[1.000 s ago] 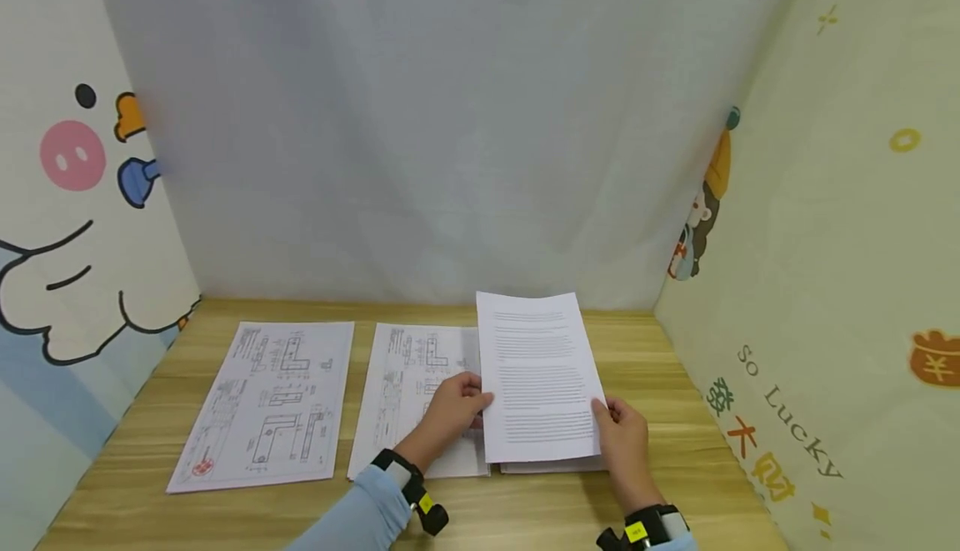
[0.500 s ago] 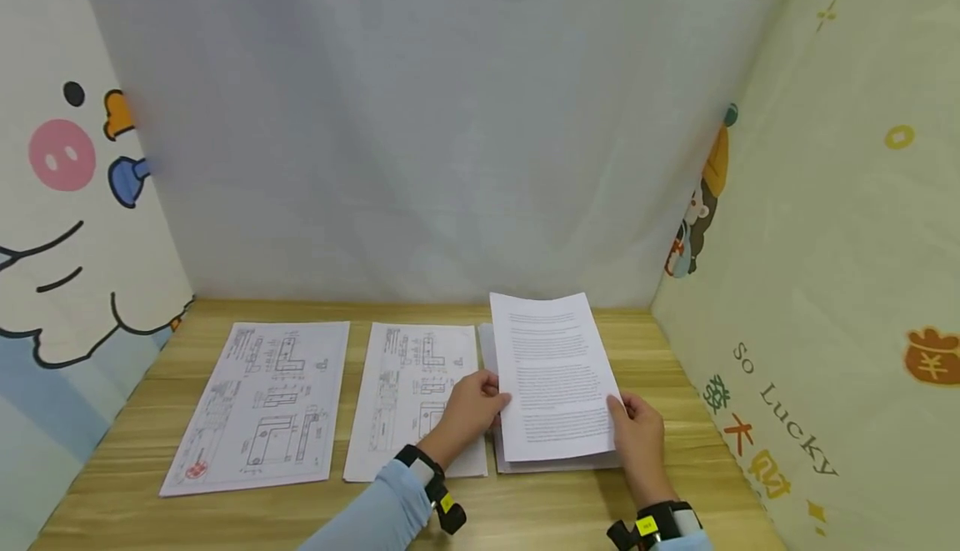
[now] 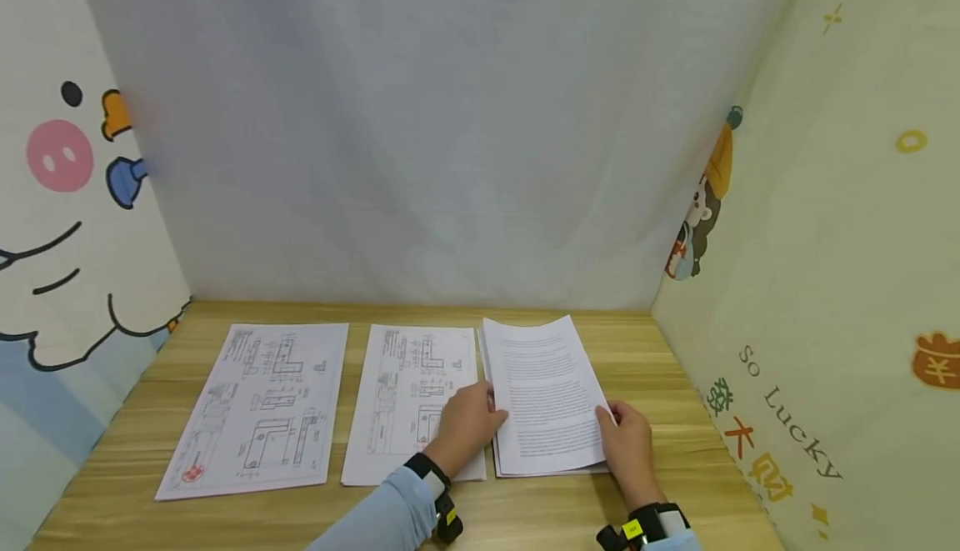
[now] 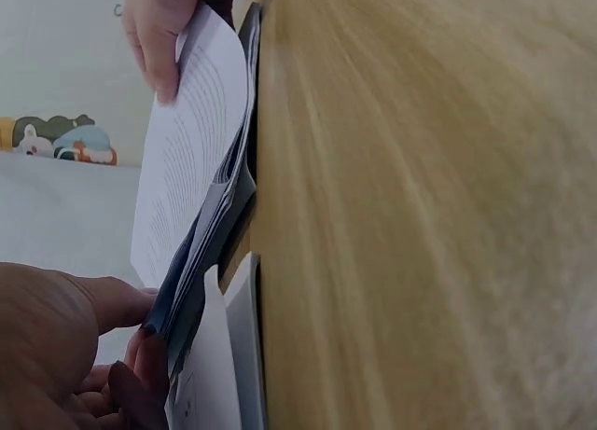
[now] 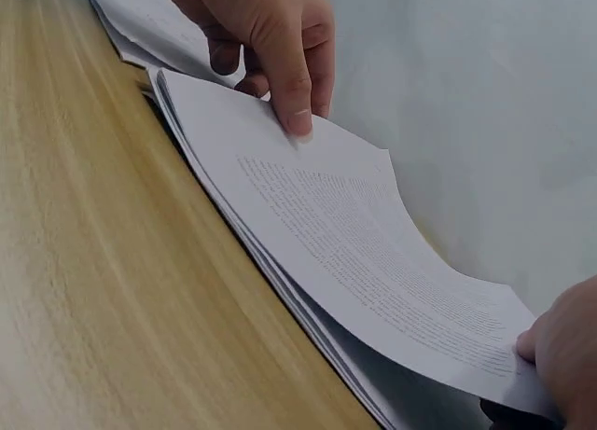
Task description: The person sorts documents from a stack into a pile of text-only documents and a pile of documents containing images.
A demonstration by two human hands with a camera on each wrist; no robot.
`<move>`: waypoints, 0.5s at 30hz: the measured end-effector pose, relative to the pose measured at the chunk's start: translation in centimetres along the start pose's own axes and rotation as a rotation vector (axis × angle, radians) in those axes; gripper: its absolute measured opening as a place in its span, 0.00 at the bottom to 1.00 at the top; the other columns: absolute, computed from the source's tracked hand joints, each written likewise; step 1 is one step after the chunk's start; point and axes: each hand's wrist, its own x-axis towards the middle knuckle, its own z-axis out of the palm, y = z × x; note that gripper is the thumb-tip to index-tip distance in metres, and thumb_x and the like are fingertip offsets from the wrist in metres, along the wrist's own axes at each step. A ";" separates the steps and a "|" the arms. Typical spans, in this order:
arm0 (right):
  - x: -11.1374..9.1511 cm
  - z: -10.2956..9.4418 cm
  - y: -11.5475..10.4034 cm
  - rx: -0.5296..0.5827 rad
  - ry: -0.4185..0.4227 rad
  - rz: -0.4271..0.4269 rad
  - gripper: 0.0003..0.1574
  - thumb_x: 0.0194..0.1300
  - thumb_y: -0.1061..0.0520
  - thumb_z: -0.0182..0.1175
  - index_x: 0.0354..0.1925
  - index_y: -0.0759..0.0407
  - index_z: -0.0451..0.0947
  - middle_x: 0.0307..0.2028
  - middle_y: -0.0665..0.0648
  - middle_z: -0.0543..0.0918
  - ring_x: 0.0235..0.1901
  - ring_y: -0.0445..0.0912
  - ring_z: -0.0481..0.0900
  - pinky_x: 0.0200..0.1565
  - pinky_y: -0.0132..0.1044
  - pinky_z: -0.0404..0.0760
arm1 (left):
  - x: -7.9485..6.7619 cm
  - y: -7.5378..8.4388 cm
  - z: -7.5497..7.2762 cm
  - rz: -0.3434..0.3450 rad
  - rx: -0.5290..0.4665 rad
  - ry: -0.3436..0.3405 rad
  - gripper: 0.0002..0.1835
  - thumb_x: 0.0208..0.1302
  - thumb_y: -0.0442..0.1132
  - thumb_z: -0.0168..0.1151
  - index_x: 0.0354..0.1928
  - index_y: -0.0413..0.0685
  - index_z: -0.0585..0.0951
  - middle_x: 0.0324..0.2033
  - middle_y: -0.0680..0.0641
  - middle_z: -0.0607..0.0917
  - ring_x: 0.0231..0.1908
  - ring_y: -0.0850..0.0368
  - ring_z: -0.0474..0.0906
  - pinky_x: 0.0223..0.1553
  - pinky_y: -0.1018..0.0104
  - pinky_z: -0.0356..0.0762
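A printed sheet of paper [image 3: 547,401], covered in lines of text, lies over a stack of sheets on the right of the table. My left hand [image 3: 468,426] pinches its left edge, thumb on top and fingers underneath. At the right edge my right hand [image 3: 627,447] pinches it the same way. The sheet bows between the hands in the right wrist view, and the stack's layered edges [image 5: 308,323] show beneath it. In the left wrist view, the left thumb [image 4: 121,304] presses the paper's edge close to the neighbouring pile.
A pile of drawing sheets [image 3: 382,418] lies directly left of the text stack, partly under my left forearm. Farther left is another drawing [image 3: 258,409] with a red stamp. A grey curtain [image 3: 420,142] hangs behind the wooden table [image 3: 525,518], with printed cloth walls on both sides.
Both hands have carried the text sheet slightly right, then lowered it onto the right stack. It overlapped the middle pile a second ago; now it lines up roughly with the stack.
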 end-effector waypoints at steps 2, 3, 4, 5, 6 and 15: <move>0.0 0.2 0.2 -0.024 0.000 -0.009 0.15 0.65 0.57 0.58 0.42 0.68 0.82 0.29 0.62 0.82 0.26 0.49 0.76 0.29 0.41 0.75 | -0.1 -0.1 0.2 -0.001 0.042 0.002 0.20 0.52 0.46 0.70 0.43 0.41 0.80 0.19 0.53 0.78 0.16 0.61 0.72 0.16 0.67 0.69; -0.1 0.2 0.3 -0.041 0.001 -0.015 0.15 0.65 0.56 0.58 0.42 0.68 0.82 0.30 0.62 0.82 0.27 0.50 0.76 0.29 0.42 0.75 | -0.1 -0.1 0.2 -0.003 0.061 0.002 0.21 0.52 0.47 0.70 0.44 0.41 0.80 0.18 0.53 0.78 0.16 0.61 0.72 0.16 0.67 0.69; -0.1 0.3 0.4 -0.059 0.003 -0.020 0.15 0.65 0.56 0.58 0.42 0.68 0.82 0.30 0.62 0.83 0.28 0.50 0.77 0.30 0.43 0.76 | -0.1 -0.1 0.3 -0.006 0.078 0.001 0.22 0.52 0.47 0.70 0.44 0.41 0.80 0.18 0.53 0.78 0.16 0.61 0.72 0.15 0.67 0.69; -0.1 0.3 0.4 -0.078 0.005 -0.026 0.15 0.65 0.56 0.59 0.42 0.68 0.82 0.32 0.63 0.84 0.29 0.51 0.77 0.32 0.45 0.77 | -0.1 -0.1 0.3 -0.009 0.094 0.001 0.23 0.51 0.48 0.70 0.45 0.41 0.80 0.18 0.53 0.78 0.16 0.61 0.72 0.15 0.67 0.69; -0.2 0.3 0.5 -0.097 0.004 -0.032 0.15 0.64 0.56 0.59 0.42 0.68 0.82 0.33 0.64 0.84 0.31 0.52 0.79 0.33 0.47 0.78 | -0.1 -0.1 0.4 -0.014 0.103 0.001 0.23 0.51 0.48 0.70 0.45 0.40 0.80 0.18 0.53 0.78 0.16 0.61 0.72 0.15 0.67 0.69; -0.6 0.4 0.6 -0.374 0.001 -0.098 0.22 0.59 0.54 0.64 0.45 0.71 0.81 0.35 0.66 0.77 0.33 0.56 0.76 0.32 0.50 0.76 | -0.1 0.1 0.5 -0.034 0.155 0.000 0.21 0.52 0.47 0.70 0.43 0.40 0.80 0.18 0.52 0.77 0.15 0.59 0.72 0.15 0.66 0.68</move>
